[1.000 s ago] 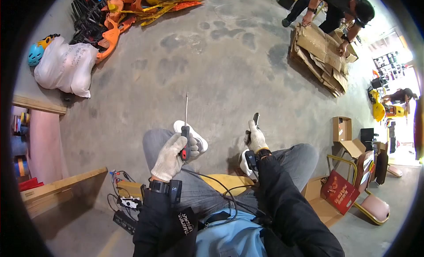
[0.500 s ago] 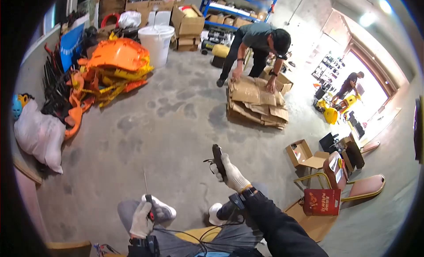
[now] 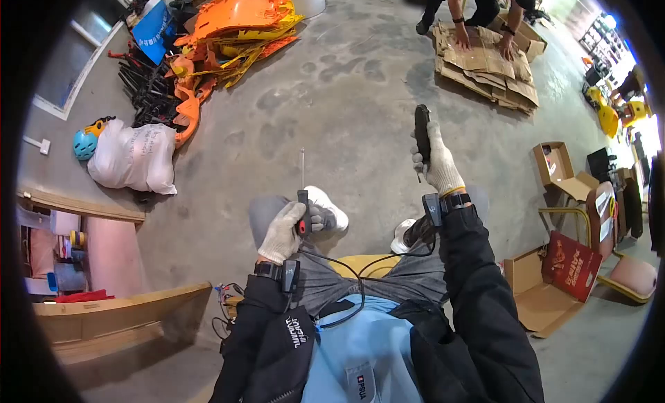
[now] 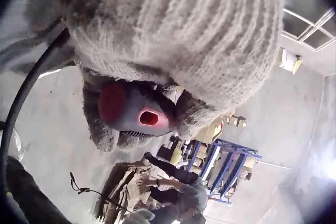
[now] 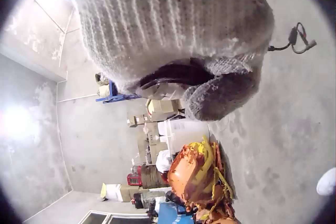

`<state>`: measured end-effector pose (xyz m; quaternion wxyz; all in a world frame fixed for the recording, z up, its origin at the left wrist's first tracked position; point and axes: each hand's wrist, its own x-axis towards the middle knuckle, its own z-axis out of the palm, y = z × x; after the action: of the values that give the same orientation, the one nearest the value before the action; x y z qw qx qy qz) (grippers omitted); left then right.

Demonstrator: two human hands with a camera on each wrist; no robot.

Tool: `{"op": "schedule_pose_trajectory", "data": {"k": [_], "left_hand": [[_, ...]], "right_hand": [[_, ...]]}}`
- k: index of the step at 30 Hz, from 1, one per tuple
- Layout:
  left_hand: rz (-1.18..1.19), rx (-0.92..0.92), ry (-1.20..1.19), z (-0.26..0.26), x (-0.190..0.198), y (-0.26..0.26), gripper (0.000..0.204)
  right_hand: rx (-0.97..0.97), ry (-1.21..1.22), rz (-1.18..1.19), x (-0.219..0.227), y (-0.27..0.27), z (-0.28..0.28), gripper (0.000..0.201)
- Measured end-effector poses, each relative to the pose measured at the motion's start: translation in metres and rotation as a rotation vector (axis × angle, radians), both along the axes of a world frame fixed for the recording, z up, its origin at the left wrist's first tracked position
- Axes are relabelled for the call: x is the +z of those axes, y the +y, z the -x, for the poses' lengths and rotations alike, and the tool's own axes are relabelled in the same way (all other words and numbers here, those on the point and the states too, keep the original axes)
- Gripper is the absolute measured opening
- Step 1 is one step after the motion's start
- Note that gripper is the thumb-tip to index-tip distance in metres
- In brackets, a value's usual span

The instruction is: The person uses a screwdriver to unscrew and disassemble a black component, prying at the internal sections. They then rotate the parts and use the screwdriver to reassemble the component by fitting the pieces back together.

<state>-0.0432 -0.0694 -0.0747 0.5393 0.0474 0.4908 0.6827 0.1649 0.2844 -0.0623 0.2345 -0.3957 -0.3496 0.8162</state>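
In the head view my gloved left hand (image 3: 282, 231) grips a screwdriver (image 3: 303, 202) by its dark handle, the thin shank pointing away from me. The handle's red-trimmed butt, with an oval hole, shows in the left wrist view below the knitted glove (image 4: 178, 29). Farther forward, my gloved right hand (image 3: 441, 160) holds a long black object (image 3: 422, 134) upright along the thumb. A short black lead with connectors (image 5: 296, 40) sticks out beyond that glove in the right wrist view. The fingers hide most of the object, so I cannot tell its kind.
Ahead on the right, a person presses on flattened cardboard (image 3: 488, 60). Orange and yellow plastic panels (image 3: 239, 22) and a white sack (image 3: 135, 154) lie on the left. A wooden edge (image 3: 125, 307) is at lower left; an open carton (image 3: 540, 302) and chairs stand right. Cables cross my lap.
The head view swung up and back down. My right hand has moved forward, away from my knee, with the black object. My left hand keeps holding the screwdriver over my left leg.
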Motion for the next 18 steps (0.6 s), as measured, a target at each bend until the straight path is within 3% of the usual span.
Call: {"op": "schedule_pose_trajectory", "data": {"k": [10,18], "left_hand": [[0.034,-0.182,0.008,-0.043,0.023,0.052,0.03],[0.044,-0.194,0.026,-0.054,0.03,0.052,0.031]], "right_hand": [[0.023,-0.089,-0.098,-0.001,-0.004,-0.013,0.069],[0.018,-0.089,-0.098,-0.004,-0.003,-0.019,0.069]]}}
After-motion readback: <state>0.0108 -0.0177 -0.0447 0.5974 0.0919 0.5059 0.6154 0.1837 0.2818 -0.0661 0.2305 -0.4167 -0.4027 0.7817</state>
